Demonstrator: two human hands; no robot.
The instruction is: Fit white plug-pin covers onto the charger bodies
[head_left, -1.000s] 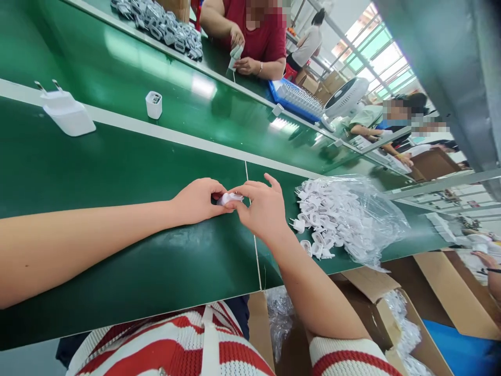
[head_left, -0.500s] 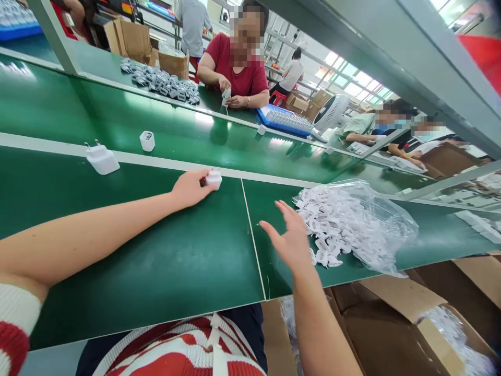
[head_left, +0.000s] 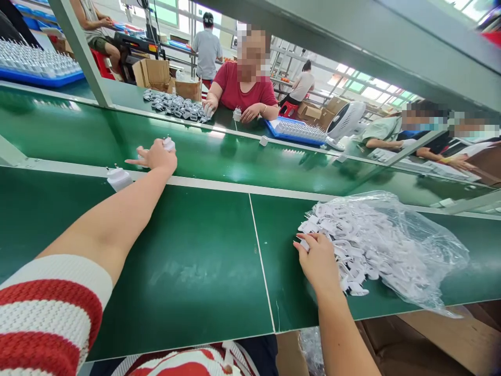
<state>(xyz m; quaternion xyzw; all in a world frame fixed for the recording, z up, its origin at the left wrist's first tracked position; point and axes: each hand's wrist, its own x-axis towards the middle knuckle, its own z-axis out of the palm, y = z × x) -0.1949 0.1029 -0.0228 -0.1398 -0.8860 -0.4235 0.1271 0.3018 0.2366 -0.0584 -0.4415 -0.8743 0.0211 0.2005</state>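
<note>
My left hand (head_left: 156, 155) reaches over the pale strip above the green belt. Its thumb side grips a white plug adapter (head_left: 169, 144) with pins upward, while other fingers stretch left beside a second white adapter (head_left: 140, 151), mostly hidden behind them. Below, near my forearm, another white plug adapter (head_left: 119, 179) lies with its pins up. At the left edge of a heap of small white plastic parts (head_left: 354, 230), my right hand (head_left: 319, 261) is closed in a pinch on a small white plastic part (head_left: 304, 244). A clear plastic bag (head_left: 438, 250) partly covers the heap.
Across the belt (head_left: 235, 162) sits a person in a red shirt (head_left: 246, 86), beside a pile of grey parts (head_left: 176, 107) and a blue tray (head_left: 297, 134) of adapters. A metal post (head_left: 80, 52) and overhead beam frame the bench. Cardboard boxes (head_left: 442, 339) stand below right.
My left hand has moved left and away from me, over the belt, carrying the adapter. My right hand has gone from open to pinching a white part at the heap. The view has shifted.
</note>
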